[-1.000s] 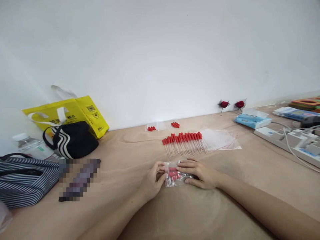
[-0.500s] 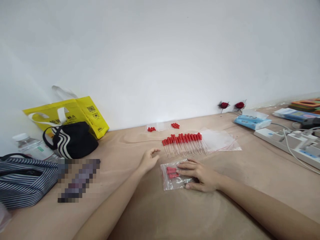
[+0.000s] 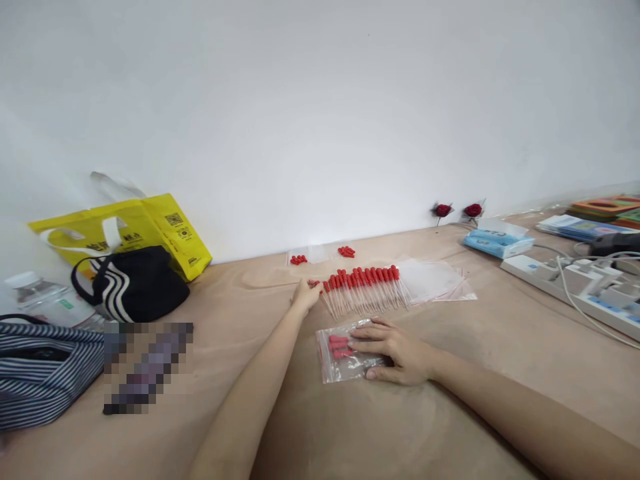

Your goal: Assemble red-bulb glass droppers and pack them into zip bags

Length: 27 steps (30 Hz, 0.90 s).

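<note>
A row of droppers (image 3: pixel 367 290) with red bulbs and thin clear stems lies on the table, bulbs toward the wall. At the row's left end my left hand (image 3: pixel 306 295) has its fingertips closed on the red bulb of a dropper; the fingers partly hide it. Nearer me is a clear zip bag (image 3: pixel 326 363) with several red bulbs (image 3: pixel 339 347) inside. My right hand (image 3: pixel 393 350) lies flat over the bag's right part, fingers spread, pressing it to the table.
Small bags with red bulbs (image 3: pixel 299 259) lie by the wall. Flat clear bags (image 3: pixel 433 280) are right of the row. Farther right are a tissue pack (image 3: pixel 495 241) and a power strip (image 3: pixel 575 287) with cables. A yellow bag (image 3: pixel 175 233) and black pouch (image 3: pixel 150 287) stand left.
My left hand has moved forward to the left end of the dropper row and closed its fingertips on a bulb. My right hand stays on the bag. The view has shifted slightly.
</note>
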Available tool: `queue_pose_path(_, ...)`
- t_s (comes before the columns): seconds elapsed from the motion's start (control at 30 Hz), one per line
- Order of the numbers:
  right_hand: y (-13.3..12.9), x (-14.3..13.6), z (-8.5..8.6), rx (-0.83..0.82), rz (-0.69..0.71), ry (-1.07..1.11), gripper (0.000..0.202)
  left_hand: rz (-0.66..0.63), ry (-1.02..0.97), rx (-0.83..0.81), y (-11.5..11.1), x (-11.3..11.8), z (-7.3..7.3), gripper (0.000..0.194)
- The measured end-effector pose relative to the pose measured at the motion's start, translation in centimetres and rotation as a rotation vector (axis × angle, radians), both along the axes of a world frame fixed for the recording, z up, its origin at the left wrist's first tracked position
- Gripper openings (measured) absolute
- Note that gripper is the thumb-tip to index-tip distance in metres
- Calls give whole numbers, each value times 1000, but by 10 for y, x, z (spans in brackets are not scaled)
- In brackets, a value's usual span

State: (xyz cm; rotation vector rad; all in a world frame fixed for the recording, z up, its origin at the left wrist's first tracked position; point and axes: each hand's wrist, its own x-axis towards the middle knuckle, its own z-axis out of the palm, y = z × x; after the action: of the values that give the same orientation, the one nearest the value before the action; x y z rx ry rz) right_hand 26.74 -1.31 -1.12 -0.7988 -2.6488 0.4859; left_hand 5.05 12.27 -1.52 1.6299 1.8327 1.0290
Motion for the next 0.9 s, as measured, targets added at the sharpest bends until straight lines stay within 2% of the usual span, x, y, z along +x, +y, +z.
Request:
queue_pose_path(0.13,0,0,-1,-2,3,16,56,58,-346,142,-26,-24,12,22)
queue_pose_path(0.27,1,0,-2,-5,3,21,56,83,-586,257,-76,-57,20,40)
queue_pose_path(0.37,1,1,-3,-8,3,29,56,63,-740,230,-116,-74,18,46)
queue_pose_path(0.47,0,1,-2,-14,2,31,55,53,-841,172,-144,-77,14,44)
queue_pose_path(0.6,-1,1,-1,-18,0,25,55,19,-805,175,-156,-72,14,42)
queue_pose_path(0.9,0,1,-2,-12,0,36,56,-66,-608,157,-157,-66,12,37)
